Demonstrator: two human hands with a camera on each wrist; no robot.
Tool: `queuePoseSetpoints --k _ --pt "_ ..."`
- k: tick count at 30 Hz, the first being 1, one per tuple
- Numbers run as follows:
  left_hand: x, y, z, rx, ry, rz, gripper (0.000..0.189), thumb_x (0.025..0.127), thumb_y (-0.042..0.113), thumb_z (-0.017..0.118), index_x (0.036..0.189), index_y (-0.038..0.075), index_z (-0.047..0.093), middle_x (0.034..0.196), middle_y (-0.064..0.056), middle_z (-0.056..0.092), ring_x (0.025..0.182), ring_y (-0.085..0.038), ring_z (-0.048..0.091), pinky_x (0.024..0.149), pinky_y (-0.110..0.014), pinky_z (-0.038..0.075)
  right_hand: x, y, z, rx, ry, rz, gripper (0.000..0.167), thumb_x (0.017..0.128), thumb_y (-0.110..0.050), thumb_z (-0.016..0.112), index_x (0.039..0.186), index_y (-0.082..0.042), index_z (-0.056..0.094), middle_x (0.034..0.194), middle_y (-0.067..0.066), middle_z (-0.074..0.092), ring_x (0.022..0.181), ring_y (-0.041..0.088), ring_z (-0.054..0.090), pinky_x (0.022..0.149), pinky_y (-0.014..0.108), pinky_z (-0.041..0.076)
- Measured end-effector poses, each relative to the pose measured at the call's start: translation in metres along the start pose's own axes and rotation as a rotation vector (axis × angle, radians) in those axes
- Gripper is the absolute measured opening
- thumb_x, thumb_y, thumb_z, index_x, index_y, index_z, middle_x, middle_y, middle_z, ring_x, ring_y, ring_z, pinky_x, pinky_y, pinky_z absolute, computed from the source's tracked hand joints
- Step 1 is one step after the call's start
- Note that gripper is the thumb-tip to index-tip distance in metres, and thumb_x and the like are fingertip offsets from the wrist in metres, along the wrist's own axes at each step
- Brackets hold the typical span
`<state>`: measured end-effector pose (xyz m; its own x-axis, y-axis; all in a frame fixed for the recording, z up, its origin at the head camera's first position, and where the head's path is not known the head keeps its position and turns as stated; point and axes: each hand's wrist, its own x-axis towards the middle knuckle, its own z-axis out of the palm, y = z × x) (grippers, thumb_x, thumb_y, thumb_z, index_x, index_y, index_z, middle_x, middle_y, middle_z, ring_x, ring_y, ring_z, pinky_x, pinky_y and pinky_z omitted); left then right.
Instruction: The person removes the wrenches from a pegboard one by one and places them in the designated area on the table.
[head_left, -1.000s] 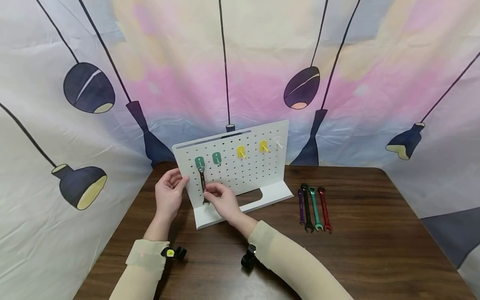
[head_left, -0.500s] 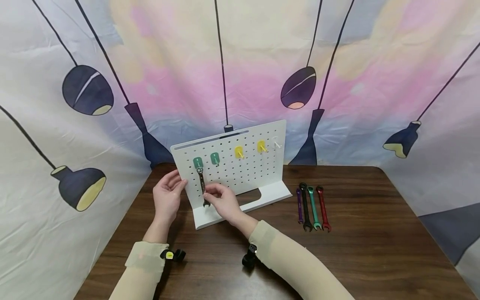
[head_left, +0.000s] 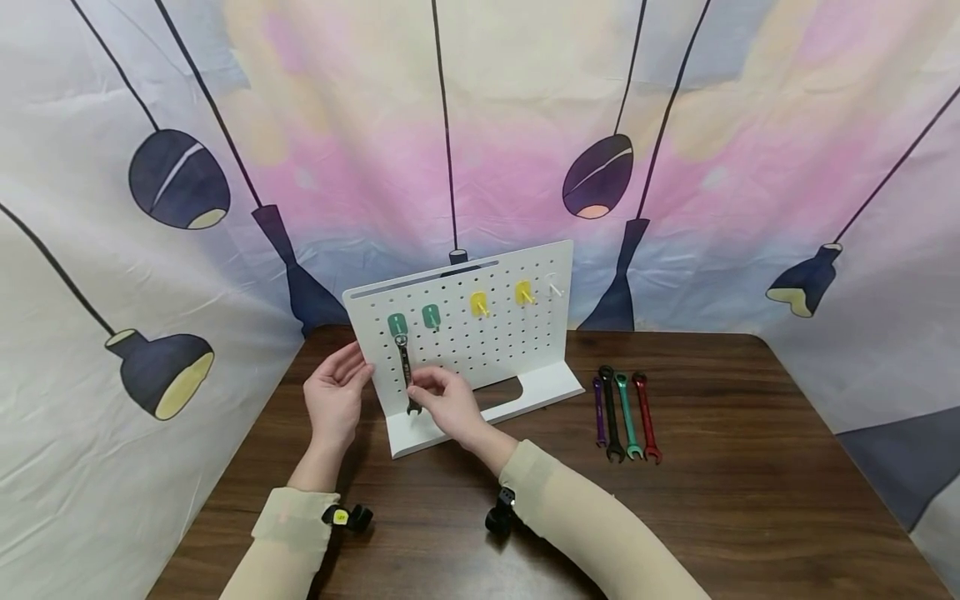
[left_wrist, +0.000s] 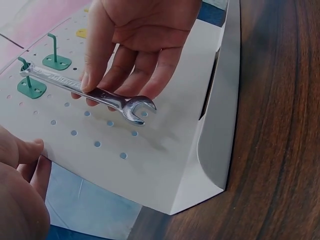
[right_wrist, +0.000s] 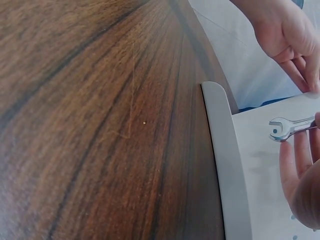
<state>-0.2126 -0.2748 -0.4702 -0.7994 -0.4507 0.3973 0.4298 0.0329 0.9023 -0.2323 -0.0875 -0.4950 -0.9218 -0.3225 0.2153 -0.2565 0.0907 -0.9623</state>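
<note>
A white pegboard [head_left: 450, 350] stands tilted on the table, with my left hand [head_left: 335, 398] holding its left edge between thumb and fingers. My right hand [head_left: 447, 407] pinches a silver combination wrench [left_wrist: 107, 98] near its open end, thumb on one side and fingers behind. In the left wrist view the wrench's ring end is around the peg of the leftmost green hook [left_wrist: 31, 89]. The shaft slants down the front of the board, and its open jaw end [right_wrist: 280, 129] sticks out past my right fingers in the right wrist view.
Another green hook [head_left: 431, 317], two yellow hooks, one being the right yellow hook [head_left: 524, 292], and a clear hook [head_left: 553, 285] sit along the board. Right of it lie a purple wrench [head_left: 599, 412], black wrench [head_left: 611, 417], green wrench [head_left: 628, 417] and red wrench [head_left: 647, 418].
</note>
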Motion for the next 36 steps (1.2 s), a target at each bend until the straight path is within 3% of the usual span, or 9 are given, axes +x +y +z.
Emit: queuePoseSetpoints --k 8,13,23,36 --pt "0.0 -0.003 -0.001 0.01 -0.007 0.015 0.041 0.09 -0.021 0.073 0.129 -0.011 0.07 0.112 0.0 0.08 0.1 -0.006 0.077 0.086 -0.023 0.059 -0.001 0.001 0.001 0.007 -0.011 -0.009 0.021 0.101 -0.015 0.076 0.12 -0.007 0.076 0.104 -0.001 0.074 0.089 0.008 0.066 0.076 0.025 0.054" --pt "0.001 -0.004 -0.001 0.022 -0.007 0.019 0.041 0.09 -0.021 0.073 0.129 -0.011 0.07 0.113 -0.003 0.08 0.099 -0.006 0.077 0.087 -0.023 0.058 -0.002 0.001 -0.002 0.012 -0.031 -0.014 0.018 0.101 -0.015 0.076 0.118 -0.008 0.077 0.102 -0.001 0.075 0.088 0.009 0.066 0.076 0.027 0.054" --pt "0.001 -0.002 0.0 0.038 0.004 -0.01 0.041 0.09 -0.02 0.075 0.13 -0.009 0.071 0.108 0.006 0.079 0.099 -0.004 0.076 0.086 -0.021 0.058 -0.006 -0.003 -0.006 0.063 -0.049 -0.046 0.02 0.1 -0.01 0.077 0.119 -0.002 0.077 0.103 0.004 0.077 0.086 0.007 0.068 0.078 0.026 0.057" --pt "0.002 -0.004 0.0 -0.01 0.006 0.0 0.042 0.088 -0.023 0.073 0.129 -0.014 0.069 0.104 0.009 0.079 0.097 -0.005 0.076 0.085 -0.022 0.059 -0.008 -0.005 -0.014 0.047 -0.045 -0.052 0.023 0.1 -0.014 0.077 0.121 -0.003 0.078 0.107 0.004 0.079 0.091 0.009 0.071 0.081 0.027 0.057"
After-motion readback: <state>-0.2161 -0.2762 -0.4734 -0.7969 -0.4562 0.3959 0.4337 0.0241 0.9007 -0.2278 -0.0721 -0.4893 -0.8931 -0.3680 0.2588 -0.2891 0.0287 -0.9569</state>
